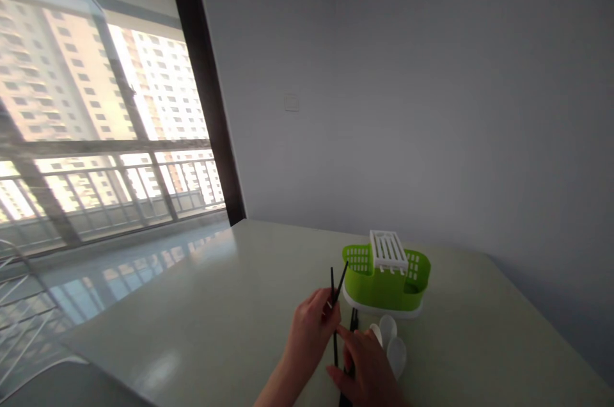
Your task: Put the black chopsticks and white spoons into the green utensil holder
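Observation:
My left hand point(315, 317) is closed around a pair of thin black chopsticks point(335, 292). Their upper ends stick out above the fingers and spread apart, and one reaches down below the hand. Close beside it on the right, my right hand point(367, 365) has its thumb and index finger apart, the index fingertip by the lower chopstick. More black chopsticks point(354, 319) lie on the table, partly covered by the right hand. White spoons point(396, 356) lie just right of that hand, bowls toward the rack. Behind both hands stands a green cutlery holder point(371, 288) with a white slotted top.
The pale table point(215, 317) reaches back to a grey wall point(407, 106) with a switch plate point(291, 103). On the left is a large window point(96, 106). A metal rack point(23, 304) and a grey chair back point(86, 384) stand beyond the table's left edge.

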Demonstrator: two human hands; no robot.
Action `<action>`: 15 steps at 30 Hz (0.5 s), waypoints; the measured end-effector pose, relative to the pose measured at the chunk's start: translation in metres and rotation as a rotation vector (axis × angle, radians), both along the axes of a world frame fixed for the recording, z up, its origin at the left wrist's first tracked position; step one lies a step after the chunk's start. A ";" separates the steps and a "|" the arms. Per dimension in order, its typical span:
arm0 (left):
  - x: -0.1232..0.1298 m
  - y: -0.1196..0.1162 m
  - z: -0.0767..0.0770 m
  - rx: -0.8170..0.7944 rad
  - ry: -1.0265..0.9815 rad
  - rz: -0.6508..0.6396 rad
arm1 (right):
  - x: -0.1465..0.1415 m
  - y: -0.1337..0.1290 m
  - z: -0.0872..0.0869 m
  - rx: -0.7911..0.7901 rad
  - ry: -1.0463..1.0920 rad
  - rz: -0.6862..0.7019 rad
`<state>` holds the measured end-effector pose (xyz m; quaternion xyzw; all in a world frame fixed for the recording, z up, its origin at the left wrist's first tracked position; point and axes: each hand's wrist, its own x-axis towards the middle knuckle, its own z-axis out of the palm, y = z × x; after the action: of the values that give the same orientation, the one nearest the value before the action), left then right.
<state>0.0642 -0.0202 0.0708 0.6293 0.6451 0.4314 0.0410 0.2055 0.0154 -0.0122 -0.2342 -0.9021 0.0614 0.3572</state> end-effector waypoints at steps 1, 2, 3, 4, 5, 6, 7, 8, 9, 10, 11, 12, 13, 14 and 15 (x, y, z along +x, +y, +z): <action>0.001 -0.003 0.000 0.025 -0.027 -0.003 | -0.004 0.001 0.003 -0.030 0.007 -0.003; 0.002 -0.005 0.000 0.042 -0.052 -0.005 | -0.008 0.001 0.006 -0.063 0.016 -0.007; 0.002 -0.007 -0.001 0.051 -0.076 -0.006 | -0.011 0.002 0.008 -0.091 0.026 -0.014; 0.002 -0.008 -0.002 0.049 -0.098 -0.007 | -0.014 0.003 0.010 -0.109 0.037 -0.022; 0.002 -0.009 -0.002 0.036 -0.119 -0.008 | -0.017 0.004 0.012 -0.115 0.050 -0.028; 0.001 -0.010 -0.003 0.017 -0.136 -0.004 | -0.020 0.005 0.013 -0.113 0.060 -0.029; 0.000 -0.010 -0.004 -0.002 -0.150 0.005 | -0.022 0.006 0.013 -0.108 0.068 -0.023; -0.001 -0.011 -0.005 -0.020 -0.161 0.017 | -0.023 0.006 0.013 -0.105 0.075 -0.008; -0.002 -0.011 -0.007 -0.037 -0.173 0.030 | -0.025 0.007 0.012 -0.107 0.081 0.011; -0.003 -0.011 -0.008 -0.050 -0.187 0.038 | -0.026 0.007 0.011 -0.113 0.089 0.029; -0.004 -0.011 -0.010 -0.063 -0.207 0.040 | -0.026 0.007 0.011 -0.122 0.096 0.046; -0.005 -0.011 -0.012 -0.077 -0.237 0.032 | -0.027 0.007 0.010 -0.134 0.105 0.061; -0.006 -0.011 -0.014 -0.091 -0.275 0.015 | -0.027 0.007 0.010 -0.152 0.111 0.076; -0.007 -0.011 -0.016 -0.104 -0.319 -0.010 | -0.027 0.007 0.010 -0.175 0.114 0.096; -0.008 -0.011 -0.018 -0.118 -0.364 -0.037 | -0.027 0.007 0.010 -0.200 0.115 0.118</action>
<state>0.0561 -0.0315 0.0528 0.5491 0.6396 0.4988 0.2015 0.1781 0.0226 -0.0025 -0.2112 -0.8817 0.1855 0.3789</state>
